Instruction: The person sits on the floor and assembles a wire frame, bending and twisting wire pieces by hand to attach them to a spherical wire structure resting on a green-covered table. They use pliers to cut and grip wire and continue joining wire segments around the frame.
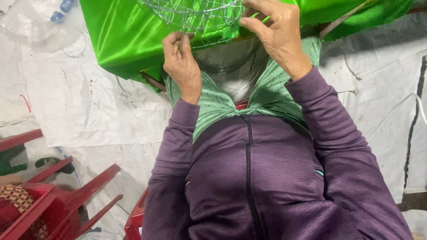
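Observation:
A dome-shaped frame of thin metal wire [195, 15] rests against shiny green satin cloth [124, 35] at the top of the view. My left hand [181, 64] pinches a wire at the frame's lower edge. My right hand [275, 33] grips the frame's right side, fingers curled over the wires. Both arms are in purple sleeves. A coil of loose wire [231, 66] lies below the frame, over pale green fabric [267, 95] on my lap.
A red plastic chair [58, 195] lies tipped at the lower left, with a checkered cushion [18, 195] on it. White sheeting [80, 102] covers the floor. A clear plastic bag [35, 22] sits at the upper left. A white cable [400, 106] runs along the right.

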